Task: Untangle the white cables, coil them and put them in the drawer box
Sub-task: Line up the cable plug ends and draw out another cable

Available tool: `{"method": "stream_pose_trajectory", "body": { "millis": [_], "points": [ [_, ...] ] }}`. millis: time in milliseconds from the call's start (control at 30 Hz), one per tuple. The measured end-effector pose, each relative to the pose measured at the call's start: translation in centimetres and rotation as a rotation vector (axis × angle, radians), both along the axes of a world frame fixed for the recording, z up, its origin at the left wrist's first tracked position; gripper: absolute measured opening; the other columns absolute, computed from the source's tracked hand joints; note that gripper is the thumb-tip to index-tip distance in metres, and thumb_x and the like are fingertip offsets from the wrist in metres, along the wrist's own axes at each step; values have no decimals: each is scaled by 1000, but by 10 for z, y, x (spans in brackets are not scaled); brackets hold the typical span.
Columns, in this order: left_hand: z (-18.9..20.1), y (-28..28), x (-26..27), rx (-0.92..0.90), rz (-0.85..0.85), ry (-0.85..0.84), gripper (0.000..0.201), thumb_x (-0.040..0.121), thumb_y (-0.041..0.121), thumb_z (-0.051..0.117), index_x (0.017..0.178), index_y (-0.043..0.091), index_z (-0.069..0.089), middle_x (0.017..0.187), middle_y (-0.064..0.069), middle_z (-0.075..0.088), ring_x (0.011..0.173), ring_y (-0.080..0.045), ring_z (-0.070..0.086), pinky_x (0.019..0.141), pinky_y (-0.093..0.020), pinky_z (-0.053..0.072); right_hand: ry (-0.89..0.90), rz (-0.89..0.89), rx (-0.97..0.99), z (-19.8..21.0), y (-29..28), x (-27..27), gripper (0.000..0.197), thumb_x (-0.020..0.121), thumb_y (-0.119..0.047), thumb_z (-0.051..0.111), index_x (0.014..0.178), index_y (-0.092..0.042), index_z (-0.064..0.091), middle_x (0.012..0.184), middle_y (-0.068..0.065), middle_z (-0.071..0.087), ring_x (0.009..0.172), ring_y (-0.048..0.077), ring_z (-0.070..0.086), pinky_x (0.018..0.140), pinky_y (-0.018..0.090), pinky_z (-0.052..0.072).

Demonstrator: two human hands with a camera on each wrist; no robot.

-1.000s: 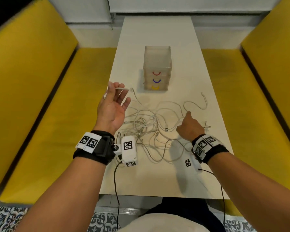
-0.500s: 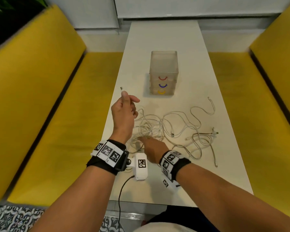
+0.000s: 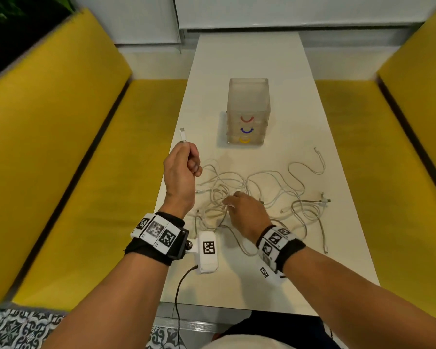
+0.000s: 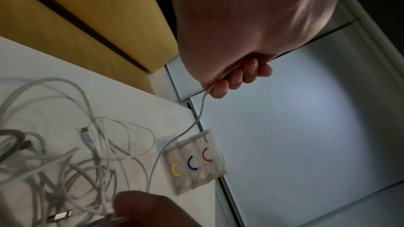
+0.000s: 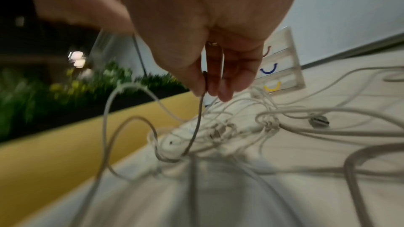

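A tangle of white cables (image 3: 269, 187) lies on the white table (image 3: 249, 59), in front of the clear drawer box (image 3: 248, 107). The box has red, blue and yellow handles and its drawers are closed. My left hand (image 3: 184, 163) is raised over the table's left edge. It grips one cable near its end, and the connector (image 3: 183, 134) sticks up above the fist. In the left wrist view the curled fingers (image 4: 231, 78) hold that cable (image 4: 196, 120), which hangs down into the pile. My right hand (image 3: 239, 207) is in the left part of the tangle, and its fingertips (image 5: 210, 91) pinch a strand (image 5: 196, 127).
Yellow bench seats (image 3: 91, 172) (image 3: 378, 159) run along both sides of the narrow table. Loose cable ends (image 3: 325, 197) spread toward the right edge. The drawer box (image 4: 194, 163) (image 5: 282, 68) stands just beyond the pile. A white wall panel closes the far end.
My left hand has closed on the cable end and lifted it, connector up. My right hand has moved from the right side of the tangle to its left part and pinched a strand.
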State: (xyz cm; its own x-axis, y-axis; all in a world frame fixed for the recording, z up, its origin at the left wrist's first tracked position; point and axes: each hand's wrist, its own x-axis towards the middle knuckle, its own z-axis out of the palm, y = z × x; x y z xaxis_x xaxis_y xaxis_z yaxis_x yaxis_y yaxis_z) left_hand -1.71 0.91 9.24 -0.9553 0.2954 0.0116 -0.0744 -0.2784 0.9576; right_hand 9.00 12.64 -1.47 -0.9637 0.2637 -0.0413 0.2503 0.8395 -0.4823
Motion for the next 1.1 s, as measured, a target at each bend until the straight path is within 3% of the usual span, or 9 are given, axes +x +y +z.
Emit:
{"method": "stream_pose_trajectory", "body": {
  "millis": [133, 200, 267, 433, 600, 667, 833, 967, 1100],
  "points": [
    [10, 0, -1, -3, -12, 68, 28, 99, 18, 42, 74, 16, 55, 59, 5, 36, 59, -13, 29, 55, -31, 26, 319, -297, -443, 29, 16, 15, 15, 90, -13, 70, 103, -18, 77, 102, -3, 73, 79, 1, 64, 73, 9, 48],
    [15, 1, -2, -9, -26, 98, 27, 99, 21, 44, 76, 16, 59, 60, 4, 37, 59, -13, 32, 56, -30, 27, 450, -399, -602, 50, 23, 16, 13, 85, -5, 72, 89, -17, 77, 89, -3, 75, 78, 7, 69, 71, 25, 59],
    [19, 2, -2, -34, -56, 142, 29, 100, 24, 46, 80, 17, 66, 62, 2, 40, 61, -12, 35, 57, -29, 30, 562, -431, -744, 73, 27, 15, 21, 82, 6, 64, 80, -14, 72, 79, 3, 73, 78, 26, 71, 65, 44, 62],
    [25, 10, 7, -141, -136, 204, 29, 107, 19, 48, 98, 15, 76, 71, -3, 50, 63, -12, 41, 61, -26, 36, 771, -393, -911, 130, 35, 7, 33, 81, 10, 68, 84, -17, 49, 82, 9, 69, 83, 42, 71, 60, 43, 58],
    [35, 20, 15, -193, -166, 278, 30, 106, 17, 50, 91, 13, 75, 94, -17, 71, 64, -14, 46, 62, -28, 42, 794, -265, -960, 169, 40, -1, 29, 82, 6, 73, 101, -13, 64, 93, 21, 69, 82, 35, 70, 61, 40, 61],
    [38, 22, 14, -175, -132, 285, 29, 107, 18, 49, 94, 16, 75, 89, -22, 66, 62, -12, 45, 60, -25, 42, 725, -258, -874, 170, 45, -5, 23, 85, 3, 70, 107, -6, 68, 90, 17, 70, 80, 29, 70, 62, 37, 62],
    [42, 21, 6, -150, -103, 275, 27, 107, 17, 49, 100, 15, 75, 79, -5, 59, 61, -11, 43, 59, -25, 41, 365, -304, -794, 139, 47, -4, 10, 88, 2, 65, 96, -1, 69, 75, 8, 68, 73, 25, 71, 62, 37, 58],
    [37, 19, 11, -225, -162, 256, 33, 105, 15, 53, 76, 9, 69, 104, -1, 76, 62, -10, 48, 61, -25, 46, 523, -316, -885, 146, 40, -2, 19, 88, 2, 70, 107, 0, 66, 81, 16, 66, 79, 32, 76, 62, 41, 61],
    [33, 24, 17, -278, -224, 224, 24, 102, 14, 58, 95, -1, 76, 84, 11, 75, 68, -14, 52, 62, -29, 47, 593, -322, -928, 162, 42, -6, 22, 83, -2, 77, 100, 5, 65, 84, 25, 72, 73, 31, 74, 62, 41, 60]
  ]
}}
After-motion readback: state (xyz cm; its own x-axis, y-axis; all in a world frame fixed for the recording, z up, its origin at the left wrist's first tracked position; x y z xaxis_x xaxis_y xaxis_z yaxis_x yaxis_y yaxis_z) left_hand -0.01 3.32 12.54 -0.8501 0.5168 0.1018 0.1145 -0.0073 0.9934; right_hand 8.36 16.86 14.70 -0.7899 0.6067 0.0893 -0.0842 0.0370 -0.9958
